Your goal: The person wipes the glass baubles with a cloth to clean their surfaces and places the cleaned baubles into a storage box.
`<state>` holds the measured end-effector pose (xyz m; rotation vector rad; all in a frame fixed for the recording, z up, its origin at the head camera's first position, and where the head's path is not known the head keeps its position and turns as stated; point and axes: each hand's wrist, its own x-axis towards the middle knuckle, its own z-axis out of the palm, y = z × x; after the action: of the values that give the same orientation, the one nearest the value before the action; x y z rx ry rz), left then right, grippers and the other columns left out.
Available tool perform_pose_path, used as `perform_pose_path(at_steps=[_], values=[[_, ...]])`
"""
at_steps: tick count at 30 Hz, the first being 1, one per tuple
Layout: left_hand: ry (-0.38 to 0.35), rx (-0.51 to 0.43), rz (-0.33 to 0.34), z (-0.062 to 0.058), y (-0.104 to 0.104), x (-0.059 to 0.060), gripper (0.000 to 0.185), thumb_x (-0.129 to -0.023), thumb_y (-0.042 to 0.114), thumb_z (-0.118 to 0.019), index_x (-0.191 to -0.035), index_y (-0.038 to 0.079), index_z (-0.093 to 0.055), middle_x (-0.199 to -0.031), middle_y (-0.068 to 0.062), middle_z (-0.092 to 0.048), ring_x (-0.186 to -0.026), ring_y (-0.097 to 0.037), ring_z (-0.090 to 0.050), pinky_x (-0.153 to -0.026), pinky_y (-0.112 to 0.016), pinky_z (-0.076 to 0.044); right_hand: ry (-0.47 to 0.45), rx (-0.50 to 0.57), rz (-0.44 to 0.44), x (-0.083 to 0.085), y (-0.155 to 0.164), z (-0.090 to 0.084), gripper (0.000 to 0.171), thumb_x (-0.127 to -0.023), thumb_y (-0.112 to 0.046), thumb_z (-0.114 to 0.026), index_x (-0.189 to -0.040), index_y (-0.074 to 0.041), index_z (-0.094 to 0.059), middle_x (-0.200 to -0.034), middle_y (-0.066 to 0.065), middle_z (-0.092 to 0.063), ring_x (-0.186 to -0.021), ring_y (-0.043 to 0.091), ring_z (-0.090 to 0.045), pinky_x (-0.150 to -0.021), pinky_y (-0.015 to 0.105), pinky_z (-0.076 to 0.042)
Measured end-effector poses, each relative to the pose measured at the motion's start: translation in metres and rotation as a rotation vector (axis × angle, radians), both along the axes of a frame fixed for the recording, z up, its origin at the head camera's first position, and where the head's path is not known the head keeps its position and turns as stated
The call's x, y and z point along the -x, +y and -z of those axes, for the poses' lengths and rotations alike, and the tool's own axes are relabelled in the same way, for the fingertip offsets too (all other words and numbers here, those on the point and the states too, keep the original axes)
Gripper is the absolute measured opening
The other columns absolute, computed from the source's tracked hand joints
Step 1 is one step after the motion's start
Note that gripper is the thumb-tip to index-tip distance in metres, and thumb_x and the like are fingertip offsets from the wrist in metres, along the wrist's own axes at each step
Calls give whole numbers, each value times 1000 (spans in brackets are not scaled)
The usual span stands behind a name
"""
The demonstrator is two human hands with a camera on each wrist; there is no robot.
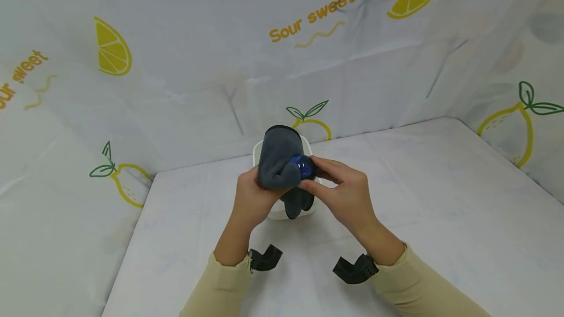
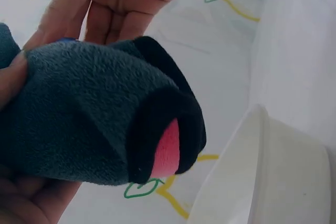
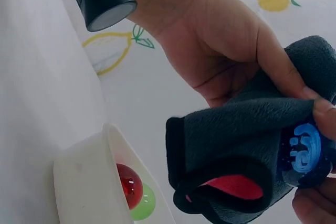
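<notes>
Left hand [image 1: 251,198] clamps the cloth [image 1: 277,163] around the blue ball [image 1: 303,166], right hand [image 1: 345,194] pinches it — best roll it slowly over the tub [image 3: 84,182].

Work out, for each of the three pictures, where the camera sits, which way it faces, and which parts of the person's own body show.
Head: looks forward and down; left hand and right hand hold a grey cloth round a blue ball over a white tub.
Left wrist: faces the cloth; both hands show.
Right wrist: faces the cloth and tub; both hands show.
Shared: cloth, tub.
</notes>
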<state>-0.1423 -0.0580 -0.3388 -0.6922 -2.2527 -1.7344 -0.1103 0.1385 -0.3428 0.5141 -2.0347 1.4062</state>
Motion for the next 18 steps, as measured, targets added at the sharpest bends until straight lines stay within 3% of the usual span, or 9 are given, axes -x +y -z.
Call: perform_pose_path(at_steps=[9, 14, 18], values=[[-60, -74, 44, 1, -3, 3, 38, -77, 3, -81, -113, -2, -67, -107, -16, -71, -97, -23, -69, -81, -37, -59, -32, 34, -118, 0, 4, -5, 55, -71, 1, -85, -123, 1, -66, -120, 14, -69, -103, 20, -70, -85, 24, -56], [-171, -146, 72, -2, -6, 3, 43, -77, -2, -78, -117, -4, -64, -112, -18, -68, -100, -23, -66, -85, -37, -57, -94, 85, -212, -1, 6, -7, 56, -74, 2, -83, -127, -3, -65, -125, 12, -67, -109, 14, -67, -89, 28, -55], [-249, -263, 141, -1, -7, 4, 44, -76, -5, -75, -118, -10, -61, -107, -9, -67, -98, -18, -65, -84, -32, -57, -112, 121, -286, 0, 8, -7, 56, -76, 4, -80, -129, -4, -64, -127, 11, -66, -111, 14, -65, -91, 29, -54]])
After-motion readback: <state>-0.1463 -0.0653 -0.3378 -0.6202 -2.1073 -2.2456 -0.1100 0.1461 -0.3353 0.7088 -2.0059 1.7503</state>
